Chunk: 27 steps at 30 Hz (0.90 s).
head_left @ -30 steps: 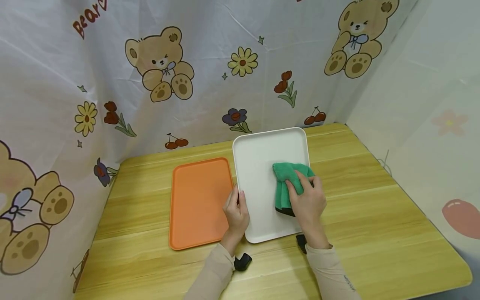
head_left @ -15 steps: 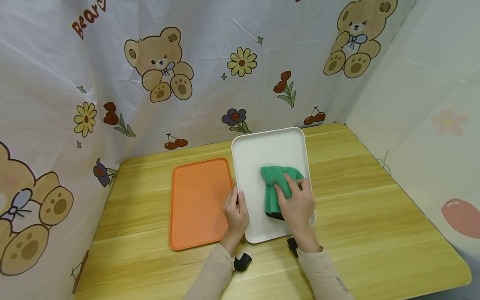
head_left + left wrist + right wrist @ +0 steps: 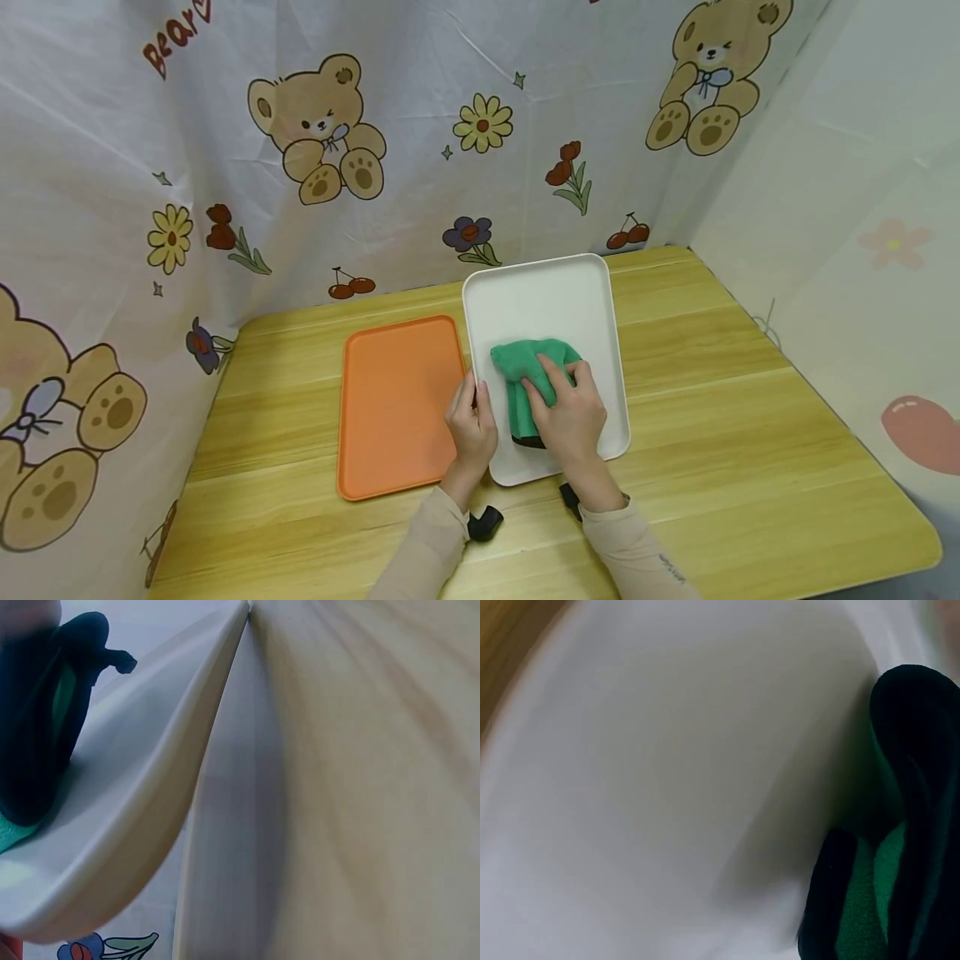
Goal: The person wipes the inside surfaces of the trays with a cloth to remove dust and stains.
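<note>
In the head view, a white tray point(image 3: 536, 304) is held at its left edge by my left hand point(image 3: 472, 429), thumb over the rim. The left wrist view shows the tray's near edge tilted up off the table. My right hand point(image 3: 572, 412) grips a bunched green cloth point(image 3: 525, 362) with a dark edge and presses it on the tray's inner surface, left of its middle. Dark cloth edging point(image 3: 911, 750) with green inside fills the right side of the right wrist view. Fingertips under the cloth and behind the tray are hidden.
An orange tray point(image 3: 401, 408) lies flat on the wooden table point(image 3: 720, 400), just left of the white one. Behind the table hangs a white curtain point(image 3: 420, 183) printed with bears and flowers. A pale wall point(image 3: 847, 250) borders the right side.
My right hand has slid the green cloth leftward and slightly nearer across the white tray. The left hand and both trays stay nearly in place.
</note>
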Motion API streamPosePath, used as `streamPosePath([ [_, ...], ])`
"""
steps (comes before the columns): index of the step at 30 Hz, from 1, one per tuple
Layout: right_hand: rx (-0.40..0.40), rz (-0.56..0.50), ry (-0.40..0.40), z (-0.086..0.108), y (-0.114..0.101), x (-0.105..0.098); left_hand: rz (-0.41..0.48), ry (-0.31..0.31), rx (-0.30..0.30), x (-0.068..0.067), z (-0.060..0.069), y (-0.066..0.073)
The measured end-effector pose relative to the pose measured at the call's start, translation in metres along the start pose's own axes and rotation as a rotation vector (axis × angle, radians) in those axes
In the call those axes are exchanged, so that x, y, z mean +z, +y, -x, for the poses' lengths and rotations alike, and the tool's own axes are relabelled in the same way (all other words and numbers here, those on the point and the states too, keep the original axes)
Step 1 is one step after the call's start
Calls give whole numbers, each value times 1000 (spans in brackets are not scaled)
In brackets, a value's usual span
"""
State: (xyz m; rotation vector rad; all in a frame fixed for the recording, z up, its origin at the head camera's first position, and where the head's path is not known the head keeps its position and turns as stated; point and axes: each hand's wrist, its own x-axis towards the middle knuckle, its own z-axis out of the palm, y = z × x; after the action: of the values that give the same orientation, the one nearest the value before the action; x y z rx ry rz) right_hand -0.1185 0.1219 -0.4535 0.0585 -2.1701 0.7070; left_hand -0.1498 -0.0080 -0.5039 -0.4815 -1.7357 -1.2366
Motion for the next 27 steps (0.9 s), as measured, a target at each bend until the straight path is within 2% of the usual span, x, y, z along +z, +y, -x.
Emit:
streamPosePath([
  [7,-35,0,-23,5,-12,2,2,-3,-12,0,0,0],
  [13,-60,2,-45,9,-16,3,-13,4,14,0,-1,0],
  [20,-79,3,-33,8,-9,2,10,-17,-16,-1,0,-1],
  [27,-52,4,-14,5,3,-1,-3,-11,-30,-1,-1,1],
])
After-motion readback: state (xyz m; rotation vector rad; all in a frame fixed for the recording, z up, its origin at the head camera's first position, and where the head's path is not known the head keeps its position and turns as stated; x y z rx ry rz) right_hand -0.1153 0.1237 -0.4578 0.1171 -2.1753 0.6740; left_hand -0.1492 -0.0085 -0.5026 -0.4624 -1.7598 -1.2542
